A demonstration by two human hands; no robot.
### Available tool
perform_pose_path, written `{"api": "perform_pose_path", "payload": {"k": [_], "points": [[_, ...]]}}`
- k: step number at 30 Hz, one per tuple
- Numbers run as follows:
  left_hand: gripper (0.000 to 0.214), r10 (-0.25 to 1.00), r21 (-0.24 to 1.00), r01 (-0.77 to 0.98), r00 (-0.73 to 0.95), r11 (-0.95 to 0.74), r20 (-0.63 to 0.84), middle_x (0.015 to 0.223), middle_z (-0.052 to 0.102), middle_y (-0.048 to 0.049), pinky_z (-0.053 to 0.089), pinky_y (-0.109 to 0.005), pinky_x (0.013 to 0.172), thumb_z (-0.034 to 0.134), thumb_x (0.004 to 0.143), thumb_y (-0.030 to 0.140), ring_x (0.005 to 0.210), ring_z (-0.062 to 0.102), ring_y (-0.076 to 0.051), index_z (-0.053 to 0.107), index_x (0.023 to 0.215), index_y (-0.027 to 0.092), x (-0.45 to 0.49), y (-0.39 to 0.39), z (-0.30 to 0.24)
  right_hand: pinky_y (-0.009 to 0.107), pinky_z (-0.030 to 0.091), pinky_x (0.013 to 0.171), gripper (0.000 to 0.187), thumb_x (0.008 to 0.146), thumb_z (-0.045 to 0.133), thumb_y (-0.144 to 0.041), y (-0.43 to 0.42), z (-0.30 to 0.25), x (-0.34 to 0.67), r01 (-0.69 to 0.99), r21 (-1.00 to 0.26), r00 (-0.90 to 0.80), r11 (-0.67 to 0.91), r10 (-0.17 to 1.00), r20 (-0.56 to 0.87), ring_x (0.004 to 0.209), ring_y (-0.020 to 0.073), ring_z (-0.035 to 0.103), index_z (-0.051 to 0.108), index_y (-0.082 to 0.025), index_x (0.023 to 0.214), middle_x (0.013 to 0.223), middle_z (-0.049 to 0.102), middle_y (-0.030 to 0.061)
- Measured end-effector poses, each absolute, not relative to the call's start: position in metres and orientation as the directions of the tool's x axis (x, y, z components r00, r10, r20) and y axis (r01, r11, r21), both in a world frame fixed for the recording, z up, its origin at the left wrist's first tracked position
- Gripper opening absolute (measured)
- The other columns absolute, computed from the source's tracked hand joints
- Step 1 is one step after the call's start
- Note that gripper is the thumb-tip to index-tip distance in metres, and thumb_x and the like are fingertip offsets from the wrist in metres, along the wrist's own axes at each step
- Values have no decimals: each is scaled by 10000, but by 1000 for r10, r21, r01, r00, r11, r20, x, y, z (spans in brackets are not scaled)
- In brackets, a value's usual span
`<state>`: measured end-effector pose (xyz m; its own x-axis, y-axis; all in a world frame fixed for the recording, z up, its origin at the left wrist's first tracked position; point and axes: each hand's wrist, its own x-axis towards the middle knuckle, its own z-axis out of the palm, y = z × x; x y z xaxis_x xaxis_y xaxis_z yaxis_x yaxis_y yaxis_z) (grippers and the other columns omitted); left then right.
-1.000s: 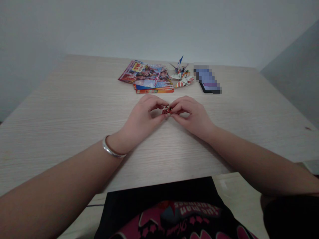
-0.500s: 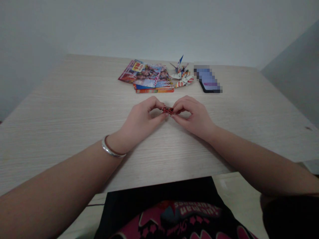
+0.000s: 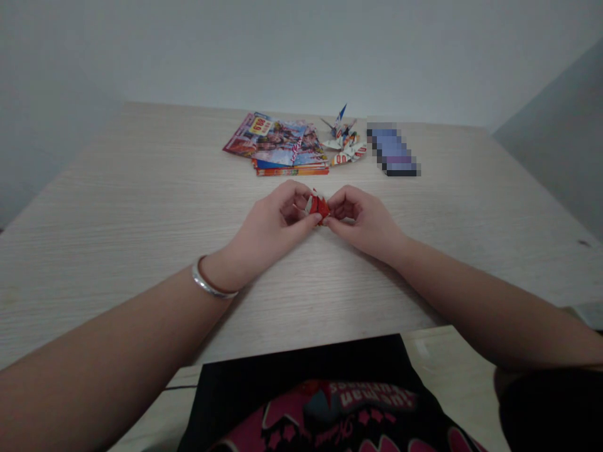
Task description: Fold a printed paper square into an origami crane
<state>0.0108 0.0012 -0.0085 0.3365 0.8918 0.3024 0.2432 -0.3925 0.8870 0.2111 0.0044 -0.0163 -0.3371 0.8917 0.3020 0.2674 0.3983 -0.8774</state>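
Observation:
A small folded piece of red and white paper (image 3: 319, 206) is held just above the light wooden table (image 3: 141, 188), near its middle. My left hand (image 3: 271, 226) pinches its left side with thumb and fingertips; a silver bangle (image 3: 207, 282) sits on that wrist. My right hand (image 3: 365, 220) pinches the paper's right side, fingers curled in. Both hands meet at the paper, and most of it is hidden between the fingertips.
A stack of colourful printed sheets (image 3: 277, 145) lies at the back of the table. Beside it stand two folded paper cranes (image 3: 345, 141). A phone (image 3: 393, 150) lies to their right. The table's near edge runs just above my lap.
The paper has been turned up between my fingertips, showing more red and white. My right fingers have curled in tighter. Both forearms stay where they were.

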Motion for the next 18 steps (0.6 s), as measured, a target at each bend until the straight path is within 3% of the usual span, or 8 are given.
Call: {"api": "perform_pose_path", "payload": {"k": [3,6,13,18], "points": [[75,874,832,326,356,-449,332,813,696,-2,475,-291,677,661,887,263,742,631,-156,686,916,198,10,0,-3,314,551,641,172,788,737,-299,4,-18,210,227,-912,-357,341,900,248,680,143,653,584,-236,835,769,690,-17],[141,863,790,385,375,-477,338,801,720,-5,467,-306,699,610,908,240,755,635,-168,710,818,198,10,-1,1,298,534,619,211,780,765,-338,4,-17,210,205,-933,-356,295,911,210,672,138,641,586,-231,807,753,692,-19],[193,879,805,390,359,-447,314,720,694,3,443,-283,618,603,911,269,676,602,-150,705,766,194,13,-2,3,259,432,547,198,809,718,-346,2,-11,211,282,-904,-355,321,910,213,597,108,537,594,-216,725,655,625,-36],[130,889,832,348,319,-433,329,786,722,-7,473,-278,635,628,885,253,707,627,-146,716,809,193,14,-2,3,251,414,533,171,801,700,-318,0,-9,210,349,-871,-353,345,910,219,576,101,539,600,-208,717,646,641,-33]]}}
